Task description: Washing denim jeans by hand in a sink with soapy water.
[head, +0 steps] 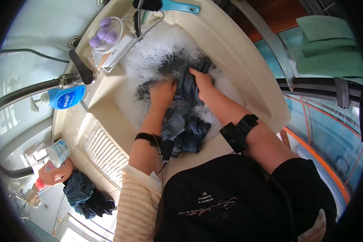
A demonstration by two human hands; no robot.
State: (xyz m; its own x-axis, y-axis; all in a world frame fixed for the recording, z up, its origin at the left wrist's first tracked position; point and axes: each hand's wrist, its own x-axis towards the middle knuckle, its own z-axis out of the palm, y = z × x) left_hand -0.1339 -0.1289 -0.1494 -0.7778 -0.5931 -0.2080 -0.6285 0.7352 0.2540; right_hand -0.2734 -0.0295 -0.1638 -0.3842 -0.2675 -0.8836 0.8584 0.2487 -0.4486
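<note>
Wet dark denim clothing (186, 93) lies among white suds (157, 45) in a cream laundry sink (230, 51). Part of it drapes over the sink's front edge, close to my body. My left hand (164, 90) is closed in a fist on the cloth, slightly blurred, with its fingertips hidden. To the right of it, my right hand (203, 80) grips another fold, thumb on top and the other fingers mostly out of sight.
A wire rack (133, 45) at the sink's far left holds brushes and a tub of purple balls (103, 33). A tap (78, 75), a blue pump bottle (67, 96) and a ribbed washboard (104, 146) are at left. Dark clothes (84, 193) hang lower left; green towels (326, 48) are at right.
</note>
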